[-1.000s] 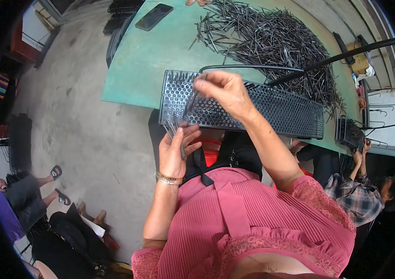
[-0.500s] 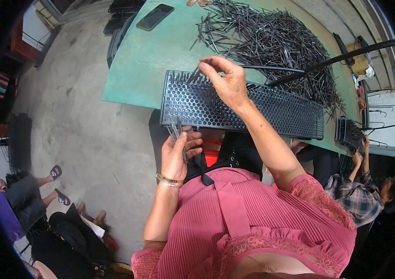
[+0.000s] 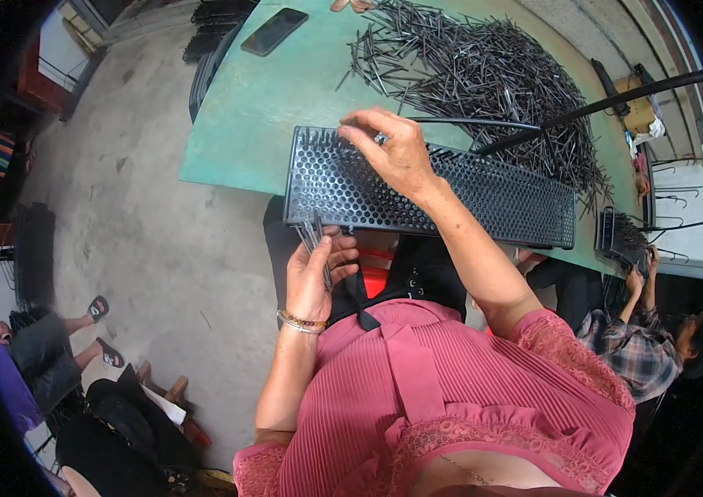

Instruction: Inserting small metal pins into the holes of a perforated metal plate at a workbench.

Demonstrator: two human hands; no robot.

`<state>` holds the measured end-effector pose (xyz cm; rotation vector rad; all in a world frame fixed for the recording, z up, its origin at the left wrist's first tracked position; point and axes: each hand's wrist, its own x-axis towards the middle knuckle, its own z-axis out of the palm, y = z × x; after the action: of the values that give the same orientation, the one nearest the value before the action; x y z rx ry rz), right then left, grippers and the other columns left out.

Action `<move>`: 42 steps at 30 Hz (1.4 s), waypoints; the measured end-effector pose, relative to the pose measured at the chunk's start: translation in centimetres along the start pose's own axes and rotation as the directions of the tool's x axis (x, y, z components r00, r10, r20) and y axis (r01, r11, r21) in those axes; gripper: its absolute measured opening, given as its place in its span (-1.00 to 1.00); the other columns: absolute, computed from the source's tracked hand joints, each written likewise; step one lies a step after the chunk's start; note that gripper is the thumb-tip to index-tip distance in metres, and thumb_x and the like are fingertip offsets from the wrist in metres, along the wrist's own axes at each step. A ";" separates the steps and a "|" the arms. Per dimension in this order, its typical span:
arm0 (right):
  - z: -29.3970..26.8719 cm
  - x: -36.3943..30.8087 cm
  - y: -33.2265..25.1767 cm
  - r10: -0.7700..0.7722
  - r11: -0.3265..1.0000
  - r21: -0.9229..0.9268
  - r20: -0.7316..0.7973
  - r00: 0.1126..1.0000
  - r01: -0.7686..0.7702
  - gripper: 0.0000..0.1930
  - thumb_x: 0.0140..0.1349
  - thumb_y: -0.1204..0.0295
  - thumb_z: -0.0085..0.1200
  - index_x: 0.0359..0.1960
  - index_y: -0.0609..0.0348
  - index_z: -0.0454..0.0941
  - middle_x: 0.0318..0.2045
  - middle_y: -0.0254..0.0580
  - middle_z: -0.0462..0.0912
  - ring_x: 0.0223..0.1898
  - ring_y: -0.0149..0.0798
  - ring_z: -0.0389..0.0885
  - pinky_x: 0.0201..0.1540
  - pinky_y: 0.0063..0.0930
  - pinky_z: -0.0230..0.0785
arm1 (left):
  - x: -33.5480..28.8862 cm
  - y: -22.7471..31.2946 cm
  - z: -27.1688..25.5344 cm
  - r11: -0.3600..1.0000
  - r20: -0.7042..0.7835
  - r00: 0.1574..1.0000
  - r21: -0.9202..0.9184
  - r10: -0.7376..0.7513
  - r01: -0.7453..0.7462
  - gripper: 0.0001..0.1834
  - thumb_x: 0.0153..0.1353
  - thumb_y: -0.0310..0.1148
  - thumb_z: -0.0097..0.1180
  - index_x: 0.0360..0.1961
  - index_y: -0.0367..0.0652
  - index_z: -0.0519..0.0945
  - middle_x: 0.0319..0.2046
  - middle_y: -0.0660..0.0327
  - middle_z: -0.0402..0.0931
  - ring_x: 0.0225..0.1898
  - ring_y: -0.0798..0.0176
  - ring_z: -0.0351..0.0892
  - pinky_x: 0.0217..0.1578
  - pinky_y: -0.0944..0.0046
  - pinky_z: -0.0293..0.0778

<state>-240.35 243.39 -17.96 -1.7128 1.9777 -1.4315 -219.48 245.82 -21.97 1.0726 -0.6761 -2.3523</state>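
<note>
A long black perforated rack (image 3: 343, 184) lies tilted across the table's near edge and over my lap. Short dark rods (image 3: 312, 135) stand in holes along its far left edge. Over that edge, my right hand (image 3: 393, 149) has thumb and forefinger pinched at the top of a thin black rod, mostly hidden by the fingers. My left hand (image 3: 311, 269), below the rack's near left corner, keeps a small bunch of thin black rods (image 3: 311, 238) between thumb and fingers. Their upper ends point toward the rack.
A big heap of loose black rods (image 3: 492, 70) covers the back of the green table (image 3: 239, 141). A phone (image 3: 275, 31) lies at its far left. A black curved bar (image 3: 600, 106) crosses above. Two people sit nearby; the one at right handles another rack (image 3: 616, 236).
My right hand has moved slightly left and down toward the rack. The rod in its fingers was slanted and in plain sight before. My left hand has hardly moved.
</note>
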 end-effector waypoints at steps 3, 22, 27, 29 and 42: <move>0.4 -0.2 0.2 0.000 1.000 0.002 -0.028 1.000 0.000 -0.86 0.08 0.48 0.18 -0.34 0.27 0.60 -0.44 -0.18 0.63 -0.49 -0.40 0.56 -0.41 -0.57 0.39 | 0.0 0.0 0.1 1.000 -0.004 1.000 0.002 -0.003 0.003 -0.72 0.30 -0.34 -0.09 -0.04 -0.29 0.41 -0.28 0.04 0.55 -0.31 0.25 0.58 -0.36 0.31 0.58; 1.1 -0.5 0.2 -0.040 0.998 -0.050 -0.022 0.999 0.039 -0.85 0.06 0.49 0.19 -0.33 0.28 0.59 -0.40 -0.15 0.64 -0.42 -0.34 0.62 -0.37 -0.52 0.47 | -0.2 -0.2 0.2 1.000 -0.008 1.000 -0.001 -0.012 0.012 -0.75 0.30 -0.35 -0.08 -0.07 -0.28 0.42 -0.30 0.05 0.55 -0.33 0.27 0.58 -0.38 0.34 0.57; 1.3 -0.7 0.0 0.044 0.999 0.033 -0.091 0.995 -0.041 -0.84 0.04 0.52 0.20 -0.31 0.26 0.60 -0.39 -0.17 0.65 -0.41 -0.34 0.62 -0.36 -0.54 0.47 | -0.2 -0.1 0.3 1.000 -0.019 1.000 0.007 -0.018 0.019 -0.74 0.30 -0.35 -0.08 -0.07 -0.28 0.42 -0.30 0.06 0.55 -0.33 0.27 0.58 -0.38 0.34 0.57; 1.2 -0.7 0.1 0.006 1.000 0.017 -0.095 0.995 -0.004 -0.84 0.04 0.53 0.20 -0.31 0.26 0.60 -0.39 -0.16 0.65 -0.41 -0.34 0.62 -0.36 -0.54 0.47 | -0.2 -0.1 0.3 1.000 -0.004 1.000 0.006 -0.016 0.016 -0.74 0.30 -0.35 -0.08 -0.07 -0.29 0.42 -0.30 0.05 0.54 -0.33 0.27 0.58 -0.38 0.34 0.57; 1.5 -0.9 0.9 -0.267 0.957 -0.136 -0.079 0.960 0.255 -0.85 0.01 0.57 0.17 -0.33 0.24 0.59 -0.37 -0.14 0.63 -0.32 -0.15 0.59 -0.24 -0.39 0.42 | -0.1 -0.3 0.2 0.999 0.081 0.997 0.030 -0.018 0.016 -0.71 0.31 -0.36 -0.12 -0.05 -0.35 0.37 -0.27 -0.01 0.53 -0.32 0.26 0.56 -0.35 0.32 0.56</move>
<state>-239.72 243.26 -19.83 -2.0639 1.9868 -1.5270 -219.64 246.15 -22.01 1.0031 -0.7355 -2.4189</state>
